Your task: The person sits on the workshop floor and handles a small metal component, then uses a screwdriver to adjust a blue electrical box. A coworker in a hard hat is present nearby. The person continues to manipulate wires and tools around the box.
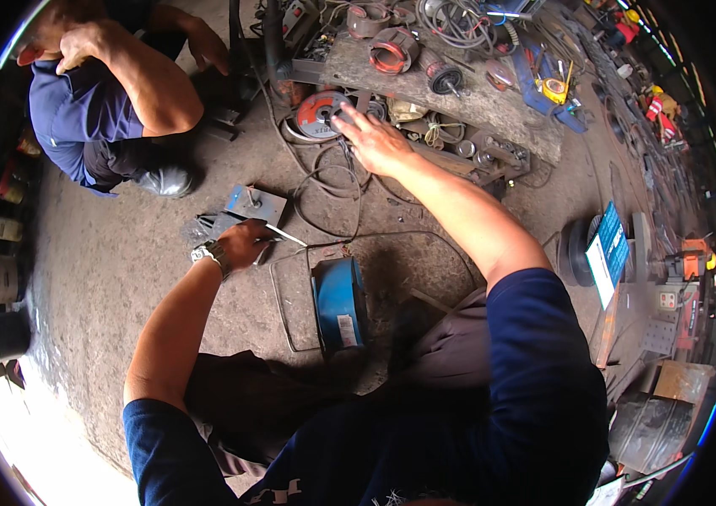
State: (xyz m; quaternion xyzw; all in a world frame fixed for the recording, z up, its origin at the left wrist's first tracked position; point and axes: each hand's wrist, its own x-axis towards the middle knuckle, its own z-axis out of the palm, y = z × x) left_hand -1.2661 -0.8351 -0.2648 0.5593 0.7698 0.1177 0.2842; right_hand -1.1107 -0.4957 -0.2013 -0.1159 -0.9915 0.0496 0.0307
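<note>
My right hand [377, 145] reaches forward with its fingers stretched out. Its fingertips are at the dark centre of a red and grey abrasive disc [318, 116] by the workbench. Whether they press on it, I cannot tell. Lower and to the left, my left hand [244, 243] is curled, a wristwatch [210, 257] on its wrist. It is beside a metal plate [265, 207] with a blue patch and an upright bolt. A thin pale rod [288, 235] sticks out past the fingers. What the fingers grip is hidden.
A blue casing [339, 304] stands near my legs. Cable [324, 181] loops over the floor. Motor coils [393, 51] and a yellow tape measure [554, 89] lie on the wooden bench [493, 101]. Another person [96, 101] crouches at far left. A blue-and-white box [607, 253] is right.
</note>
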